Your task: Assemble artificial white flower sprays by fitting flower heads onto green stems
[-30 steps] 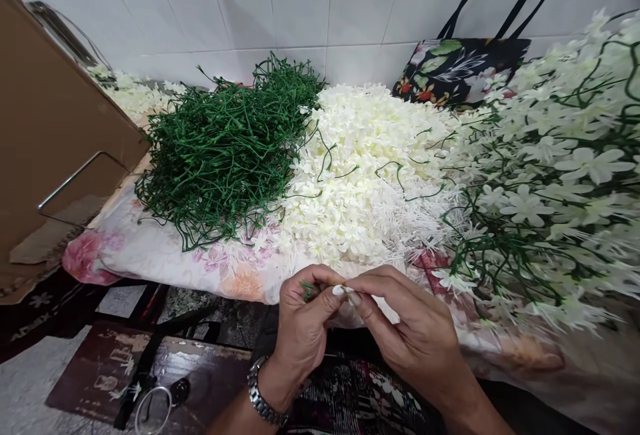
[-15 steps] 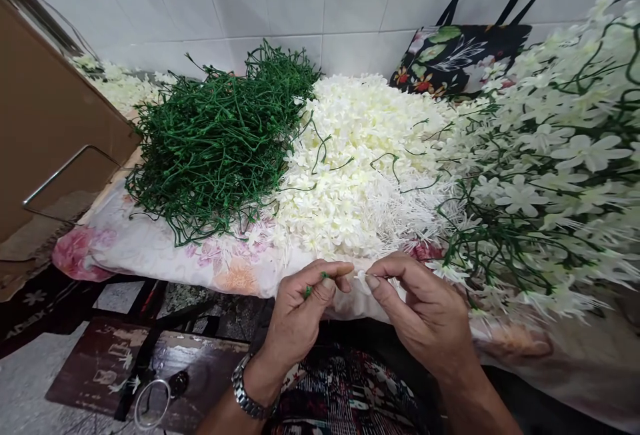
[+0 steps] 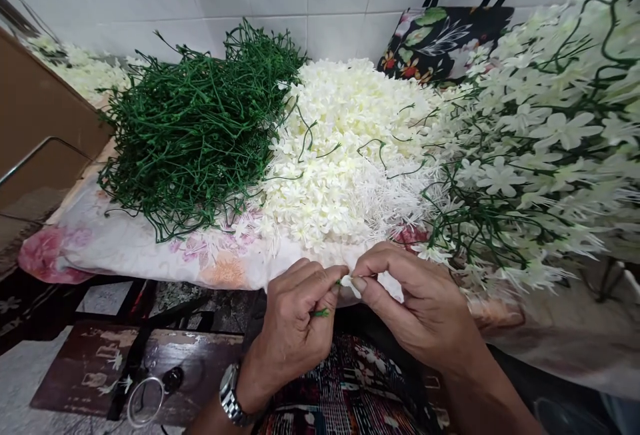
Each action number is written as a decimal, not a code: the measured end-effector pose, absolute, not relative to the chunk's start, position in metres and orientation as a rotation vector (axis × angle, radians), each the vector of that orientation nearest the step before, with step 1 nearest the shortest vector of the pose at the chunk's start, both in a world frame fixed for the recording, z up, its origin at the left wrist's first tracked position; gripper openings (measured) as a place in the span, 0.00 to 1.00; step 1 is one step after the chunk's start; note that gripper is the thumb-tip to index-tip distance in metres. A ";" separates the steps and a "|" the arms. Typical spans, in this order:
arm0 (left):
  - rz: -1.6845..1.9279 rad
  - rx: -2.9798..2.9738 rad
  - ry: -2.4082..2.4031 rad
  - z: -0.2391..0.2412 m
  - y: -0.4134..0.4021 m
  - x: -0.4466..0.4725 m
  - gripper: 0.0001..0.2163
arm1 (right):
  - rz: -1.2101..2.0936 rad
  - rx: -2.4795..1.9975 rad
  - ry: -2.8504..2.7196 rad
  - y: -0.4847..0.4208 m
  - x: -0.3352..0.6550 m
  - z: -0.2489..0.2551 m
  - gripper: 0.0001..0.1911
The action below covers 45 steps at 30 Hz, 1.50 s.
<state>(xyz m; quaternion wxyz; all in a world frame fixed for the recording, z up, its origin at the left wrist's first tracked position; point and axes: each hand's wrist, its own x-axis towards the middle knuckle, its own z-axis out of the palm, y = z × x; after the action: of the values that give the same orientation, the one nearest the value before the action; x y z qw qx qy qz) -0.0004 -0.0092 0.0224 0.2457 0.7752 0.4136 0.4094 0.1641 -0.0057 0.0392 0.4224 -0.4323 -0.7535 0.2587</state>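
My left hand point(image 3: 295, 325) is closed in a pinch on a thin green plastic stem point(image 3: 320, 313), whose end pokes out below the fingers. My right hand point(image 3: 415, 308) pinches a small white artificial flower point(image 3: 349, 283) and holds it against the tip of that stem. Both hands meet just in front of a heap of loose white flowers point(image 3: 345, 155). To the left of that heap lies a pile of bare green stems point(image 3: 195, 132). On the right lies a mass of finished sprays point(image 3: 540, 148) with flowers on green stems.
The piles rest on a floral cloth point(image 3: 115, 242) against a white tiled wall. A dark floral bag point(image 3: 440, 38) stands at the back. A brown cardboard box point(image 3: 35, 122) with a metal handle is at the left. A metal ring point(image 3: 143, 402) lies on the dark board below.
My hands have come together again, the white flower now against the stem tip. The view has shifted a little to the right and downward.
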 end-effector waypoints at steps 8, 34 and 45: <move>0.932 2.204 1.167 0.027 -0.009 -0.002 0.10 | 0.565 -1.092 -1.972 -0.007 0.163 0.034 0.05; 0.953 2.203 1.367 0.009 0.001 0.010 0.11 | 0.606 -1.114 -1.885 0.003 0.157 0.003 0.05; 0.971 2.218 1.456 0.008 0.001 0.017 0.10 | 0.511 -1.138 -1.903 0.003 0.152 0.002 0.06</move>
<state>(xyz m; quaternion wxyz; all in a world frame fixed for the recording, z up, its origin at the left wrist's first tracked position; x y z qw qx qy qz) 0.0165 0.0006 0.0084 0.1577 0.7752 0.5090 0.3393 0.1523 0.0026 0.0019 0.4196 -0.4541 -0.7591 0.2036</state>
